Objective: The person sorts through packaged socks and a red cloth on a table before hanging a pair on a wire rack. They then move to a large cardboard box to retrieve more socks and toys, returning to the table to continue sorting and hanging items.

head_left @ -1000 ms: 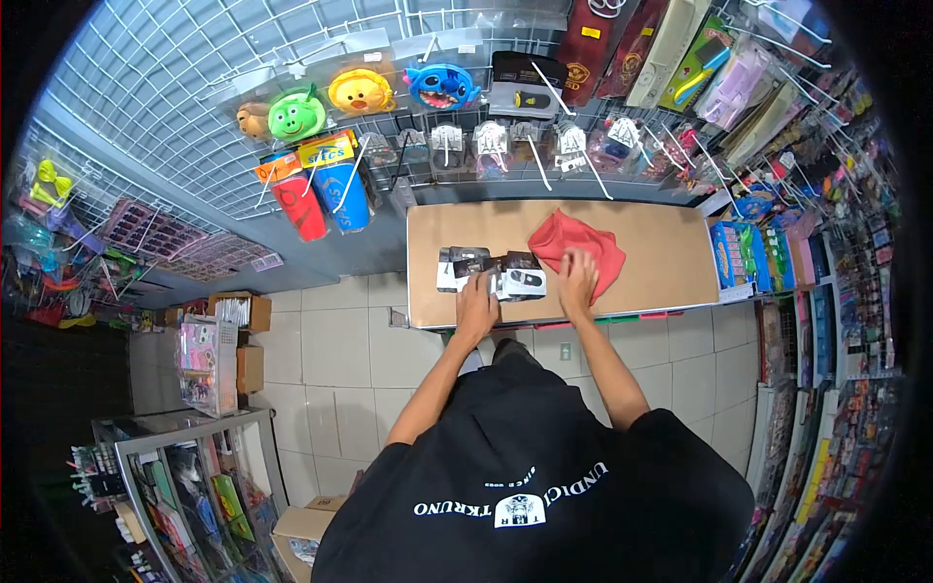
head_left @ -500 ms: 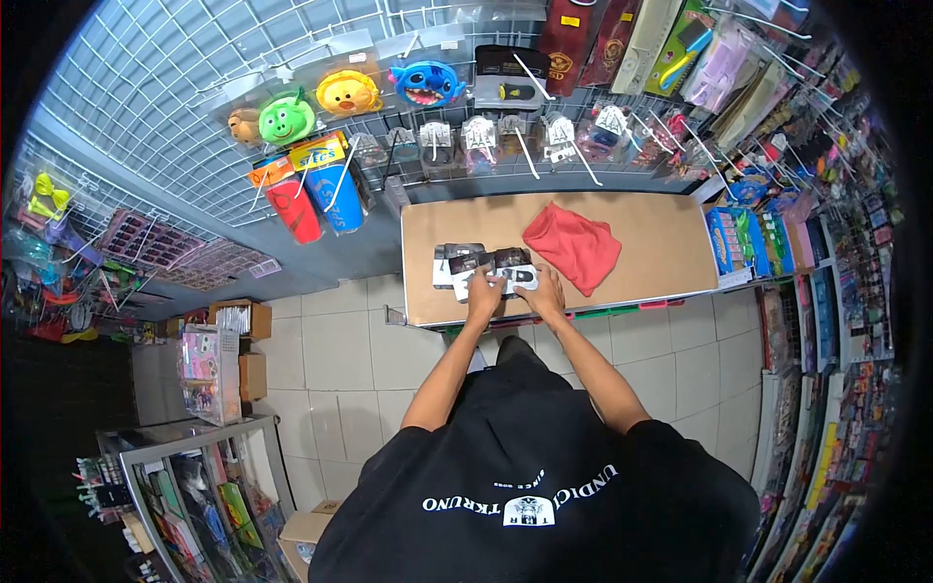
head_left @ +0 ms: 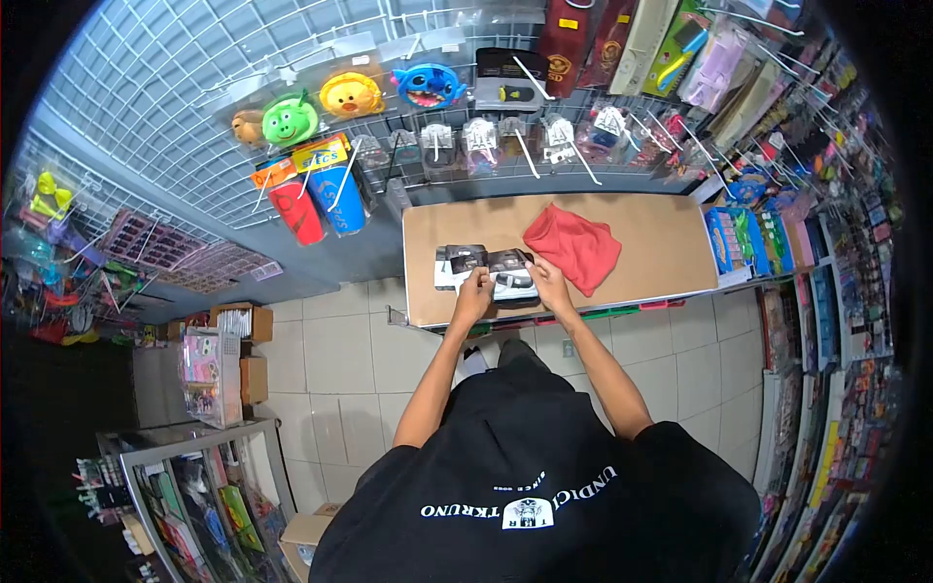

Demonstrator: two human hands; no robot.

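A person is lifting a boxed item (head_left: 512, 283) off a small pile of boxes (head_left: 462, 262) at the near edge of the table (head_left: 661, 243), both hands pinching it. The left hand (head_left: 474, 289) is gripping the box's left end; the right hand (head_left: 550, 283) is gripping its right end, fingers curled over the top. Just beyond the right grip, a red cloth (head_left: 575, 246) is lying flat. Both forearms are reaching forward, elbows bent, wrists nearly level. Keeping the hold even at both ends and raising the box straight up would likely leave the others beneath undisturbed.
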